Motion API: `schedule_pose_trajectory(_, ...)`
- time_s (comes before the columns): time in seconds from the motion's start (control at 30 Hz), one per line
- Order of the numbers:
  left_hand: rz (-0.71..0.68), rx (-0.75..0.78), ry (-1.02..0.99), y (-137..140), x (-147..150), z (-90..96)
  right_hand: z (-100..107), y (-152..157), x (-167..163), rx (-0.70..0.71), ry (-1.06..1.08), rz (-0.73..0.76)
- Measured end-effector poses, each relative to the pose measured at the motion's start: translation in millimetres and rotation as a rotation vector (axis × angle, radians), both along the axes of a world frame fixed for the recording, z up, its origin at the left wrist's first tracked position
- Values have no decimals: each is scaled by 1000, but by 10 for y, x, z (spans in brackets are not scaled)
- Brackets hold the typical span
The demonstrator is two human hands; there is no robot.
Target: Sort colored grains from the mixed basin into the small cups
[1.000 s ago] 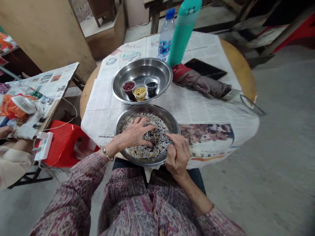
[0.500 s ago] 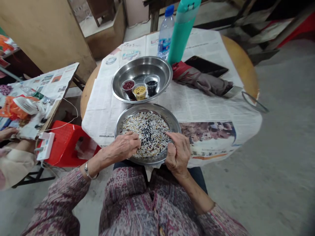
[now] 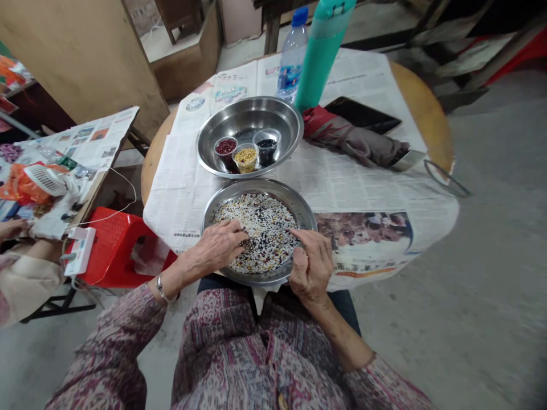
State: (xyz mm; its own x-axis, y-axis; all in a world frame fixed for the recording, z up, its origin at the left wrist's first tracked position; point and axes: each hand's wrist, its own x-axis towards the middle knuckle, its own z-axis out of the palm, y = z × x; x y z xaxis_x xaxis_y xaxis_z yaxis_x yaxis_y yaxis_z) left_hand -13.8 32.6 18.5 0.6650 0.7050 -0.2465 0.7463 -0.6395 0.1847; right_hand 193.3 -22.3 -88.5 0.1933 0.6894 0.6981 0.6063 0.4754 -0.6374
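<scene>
A round steel basin at the table's near edge holds mixed white, black, yellow and dark red grains and beans. My left hand reaches over its left side, fingers bent together down at the grains; whatever they pinch is too small to tell. At the right rim, my right hand is closed against the basin, index fingertip inside over the grains and thumb by the edge. Behind sits a bigger steel basin containing three clear cups: dark red beans, yellow beans and black beans.
Newspaper covers the round table. Beyond the basins stand a water bottle and a tall green bottle. A folded umbrella and a dark flat case lie to the right. Left are a red stool and another person's hand.
My left hand has moved slightly up and right over the grains, its fingers shifting. My right hand stays at the rim. The whole view has shifted slightly.
</scene>
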Motion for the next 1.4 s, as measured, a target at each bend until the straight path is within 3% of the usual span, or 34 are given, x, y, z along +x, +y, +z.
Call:
schedule_pose_trajectory(0.17, 55, 72, -56, 89, 175, 5, 12, 1, 3, 6, -6, 3)
schedule_pose_trajectory(0.43, -134, -117, -79, 90, 343, -102, 3, 1, 4, -10, -5, -4)
schedule_pose_trajectory(0.57, -75, -171, -121, 158, 230, -104, -1, 5, 6, -20, -14, -11)
schedule_pose_trajectory(0.77, 106, 5, -211, 340, 6, -26, -9, 1, 7, -9, -12, -4)
schedule_pose_trajectory(1.0, 252, 295, -156, 282, 92, -33, -5, 1, 3, -4, -3, 1)
schedule_pose_trajectory(1.07, 238, 248, -100, 197, 96, -11, -3, 1, 4, -5, -2, 3)
schedule_pose_trajectory(1.2, 157, 7, -26, -21, 41, 0, 2, -2, 7, -11, -10, -1)
schedule_pose_trajectory(1.4, 80, -139, -233, -272, 206, -155, 0, -7, 9, -23, -23, -7)
